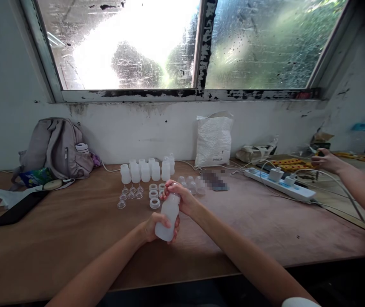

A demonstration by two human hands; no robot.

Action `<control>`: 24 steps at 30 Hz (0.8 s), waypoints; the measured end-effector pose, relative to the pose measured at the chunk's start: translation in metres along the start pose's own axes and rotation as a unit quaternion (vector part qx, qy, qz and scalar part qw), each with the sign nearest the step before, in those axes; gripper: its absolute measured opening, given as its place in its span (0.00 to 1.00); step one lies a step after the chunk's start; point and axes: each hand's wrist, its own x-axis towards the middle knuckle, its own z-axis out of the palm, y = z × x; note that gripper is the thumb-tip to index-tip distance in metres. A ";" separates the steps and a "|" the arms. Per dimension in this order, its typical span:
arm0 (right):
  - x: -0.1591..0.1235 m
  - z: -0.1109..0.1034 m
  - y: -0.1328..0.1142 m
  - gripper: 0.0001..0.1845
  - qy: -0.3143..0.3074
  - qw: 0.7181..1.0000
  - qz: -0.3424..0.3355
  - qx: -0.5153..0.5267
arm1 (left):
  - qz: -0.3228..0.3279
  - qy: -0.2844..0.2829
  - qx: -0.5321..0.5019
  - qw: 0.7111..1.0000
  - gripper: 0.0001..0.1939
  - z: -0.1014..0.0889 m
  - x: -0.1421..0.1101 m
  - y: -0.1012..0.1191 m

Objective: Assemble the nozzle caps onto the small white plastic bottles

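Note:
A frosted white baby bottle (167, 219) is held tilted above the near part of the table. My left hand (155, 226) wraps round its lower body, thumb across the front. At the neck end, the fingers of my right hand (182, 198) are closed round the top; whatever part lies under them is mostly hidden. Just beyond my hands lie white screw rings (154, 203), several clear silicone nipples (131, 195) to their left, and clear domed caps (191, 185) to the right. Behind these, several similar bottles (145, 172) stand upright in rows.
A grey backpack (57, 147) and a black flat object (21, 209) are at the left. A white plastic bag (214, 140) leans on the wall. A power strip (281, 185) with cables lies right, near another person's hand (327, 160) and yellow parts (292, 165).

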 end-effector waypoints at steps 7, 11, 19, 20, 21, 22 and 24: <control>0.000 0.000 -0.011 0.09 0.020 0.995 0.034 -0.095 | 0.013 0.086 0.071 0.994 0.11 0.006 0.003 0.002; 0.001 -0.001 -0.012 0.12 0.138 0.955 -0.004 -0.263 | 0.078 0.253 0.189 0.946 0.05 0.015 0.011 0.001; 0.000 0.003 -0.001 0.12 0.116 0.986 -0.012 -0.120 | 0.051 0.196 0.145 0.968 0.07 0.017 0.006 -0.002; 0.000 0.002 0.000 0.11 0.108 0.989 -0.007 -0.104 | 0.043 0.179 0.123 0.975 0.08 0.017 0.005 -0.003; 0.000 0.002 0.001 0.10 0.100 0.991 -0.004 -0.090 | 0.037 0.164 0.103 0.980 0.09 0.016 0.004 -0.004; 0.000 0.001 0.002 0.10 0.094 0.992 -0.005 -0.079 | 0.034 0.155 0.086 0.984 0.09 0.015 0.004 -0.005; 0.001 -0.001 0.003 0.10 0.083 0.995 -0.011 -0.057 | 0.031 0.136 0.065 0.988 0.10 0.013 0.003 -0.007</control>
